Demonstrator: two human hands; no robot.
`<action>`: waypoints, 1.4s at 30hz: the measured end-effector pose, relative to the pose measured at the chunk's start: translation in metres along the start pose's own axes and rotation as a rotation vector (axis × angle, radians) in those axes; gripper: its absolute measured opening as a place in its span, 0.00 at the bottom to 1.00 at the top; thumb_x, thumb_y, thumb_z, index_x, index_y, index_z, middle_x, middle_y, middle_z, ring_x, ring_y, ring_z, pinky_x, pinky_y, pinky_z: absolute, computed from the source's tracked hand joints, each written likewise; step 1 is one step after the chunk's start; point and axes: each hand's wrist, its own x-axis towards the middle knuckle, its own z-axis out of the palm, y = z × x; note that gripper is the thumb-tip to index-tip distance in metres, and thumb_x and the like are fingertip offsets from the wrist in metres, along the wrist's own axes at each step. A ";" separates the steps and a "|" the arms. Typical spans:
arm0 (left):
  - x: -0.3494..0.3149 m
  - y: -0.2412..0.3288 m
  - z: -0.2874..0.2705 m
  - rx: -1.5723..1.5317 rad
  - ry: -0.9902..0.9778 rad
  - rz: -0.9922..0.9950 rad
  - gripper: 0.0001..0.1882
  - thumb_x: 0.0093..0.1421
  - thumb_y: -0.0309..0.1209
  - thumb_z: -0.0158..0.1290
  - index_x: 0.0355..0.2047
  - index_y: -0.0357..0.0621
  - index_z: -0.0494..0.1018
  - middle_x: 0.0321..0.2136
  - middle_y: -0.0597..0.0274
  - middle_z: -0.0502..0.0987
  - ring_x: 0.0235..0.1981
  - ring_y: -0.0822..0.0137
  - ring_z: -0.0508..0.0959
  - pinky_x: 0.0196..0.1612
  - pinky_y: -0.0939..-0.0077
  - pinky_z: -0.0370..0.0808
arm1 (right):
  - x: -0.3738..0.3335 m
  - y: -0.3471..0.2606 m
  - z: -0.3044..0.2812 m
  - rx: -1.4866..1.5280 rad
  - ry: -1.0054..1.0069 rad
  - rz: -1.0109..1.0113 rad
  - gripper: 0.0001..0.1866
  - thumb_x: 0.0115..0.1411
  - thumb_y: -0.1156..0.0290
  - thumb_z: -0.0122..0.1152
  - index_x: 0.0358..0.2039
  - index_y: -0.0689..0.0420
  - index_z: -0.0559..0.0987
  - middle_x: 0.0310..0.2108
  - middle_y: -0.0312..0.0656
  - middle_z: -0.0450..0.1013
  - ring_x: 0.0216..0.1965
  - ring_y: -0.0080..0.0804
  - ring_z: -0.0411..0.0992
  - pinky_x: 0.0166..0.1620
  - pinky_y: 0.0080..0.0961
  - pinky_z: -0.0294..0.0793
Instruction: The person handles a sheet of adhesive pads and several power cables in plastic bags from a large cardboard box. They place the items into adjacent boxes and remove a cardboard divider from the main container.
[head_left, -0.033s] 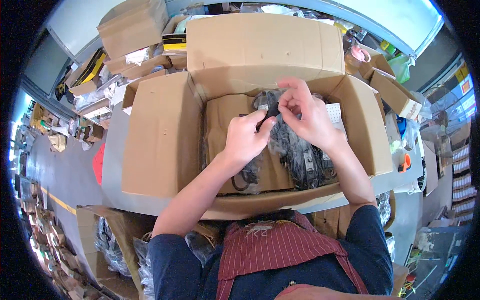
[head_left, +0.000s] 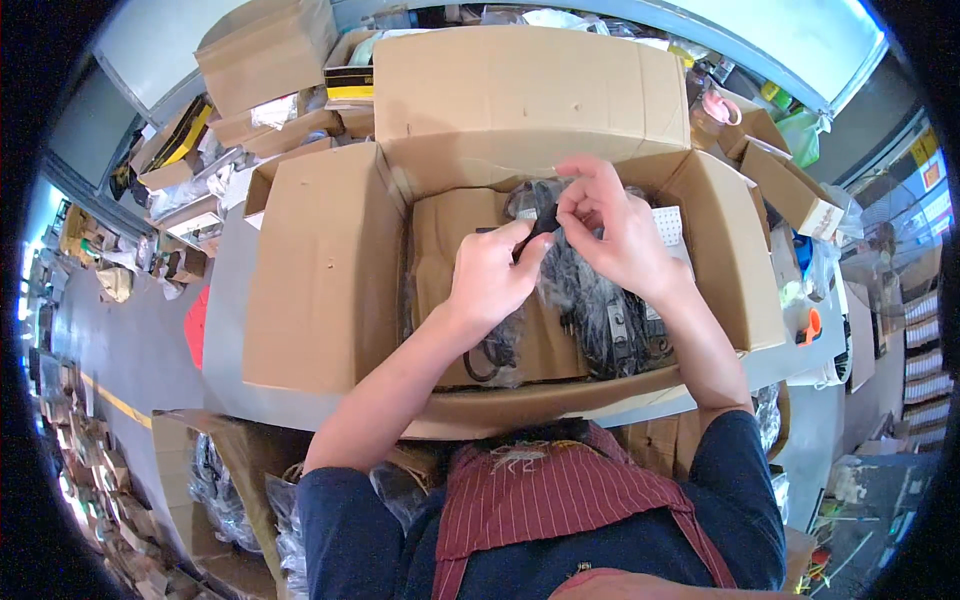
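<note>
Both my hands are over an open cardboard box [head_left: 310,265] on a grey table. My left hand [head_left: 497,272] is closed on a small black object [head_left: 543,220], its thumb along the side; its exact kind does not show. My right hand [head_left: 612,230] makes a pinch at that object's upper right, with some fingers raised; whatever lies between the fingertips is too small to make out. Below them in the box lie black corded items in clear plastic bags [head_left: 610,320] and a brown cardboard sheet [head_left: 455,225]. A white sheet with rows of small dark marks [head_left: 668,226] sits beside my right wrist.
Several cartons [head_left: 265,60] and loose packages crowd the table's far side. At the right are a pink-lidded bottle [head_left: 716,108] and an orange tool handle [head_left: 811,325]. Another carton with bagged items [head_left: 215,500] stands below the near left edge. A red object [head_left: 197,328] shows at the left.
</note>
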 end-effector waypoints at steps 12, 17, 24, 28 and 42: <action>0.000 -0.004 0.000 0.109 -0.002 0.016 0.08 0.62 0.31 0.56 0.29 0.39 0.78 0.14 0.62 0.77 0.15 0.75 0.76 0.20 0.76 0.71 | -0.001 0.002 0.004 0.127 0.009 0.141 0.22 0.55 0.81 0.60 0.50 0.59 0.67 0.30 0.41 0.75 0.29 0.31 0.78 0.33 0.26 0.77; 0.001 -0.005 0.001 0.115 0.007 0.017 0.08 0.62 0.30 0.55 0.30 0.40 0.79 0.13 0.61 0.76 0.14 0.74 0.76 0.20 0.76 0.71 | -0.002 0.001 0.007 0.001 0.041 0.037 0.21 0.56 0.82 0.59 0.50 0.58 0.67 0.28 0.42 0.74 0.28 0.35 0.77 0.32 0.29 0.76; -0.001 -0.005 0.000 0.145 -0.009 -0.009 0.08 0.62 0.32 0.55 0.30 0.40 0.79 0.13 0.60 0.76 0.14 0.73 0.77 0.20 0.75 0.72 | -0.004 0.001 0.011 -0.015 0.050 0.012 0.21 0.56 0.82 0.59 0.50 0.58 0.67 0.27 0.42 0.73 0.27 0.38 0.77 0.31 0.32 0.76; -0.003 -0.010 0.004 0.144 -0.013 -0.002 0.09 0.63 0.32 0.55 0.32 0.40 0.79 0.14 0.60 0.76 0.14 0.72 0.77 0.20 0.75 0.72 | -0.005 -0.002 0.013 -0.229 0.039 -0.083 0.18 0.55 0.80 0.59 0.46 0.57 0.68 0.25 0.43 0.72 0.27 0.43 0.76 0.30 0.36 0.76; -0.003 0.013 -0.004 -0.313 -0.158 -0.236 0.14 0.68 0.37 0.51 0.42 0.38 0.79 0.18 0.67 0.75 0.13 0.81 0.67 0.17 0.87 0.63 | 0.008 0.067 -0.021 0.318 0.025 0.194 0.26 0.58 0.66 0.66 0.54 0.59 0.67 0.32 0.43 0.78 0.34 0.28 0.77 0.40 0.27 0.76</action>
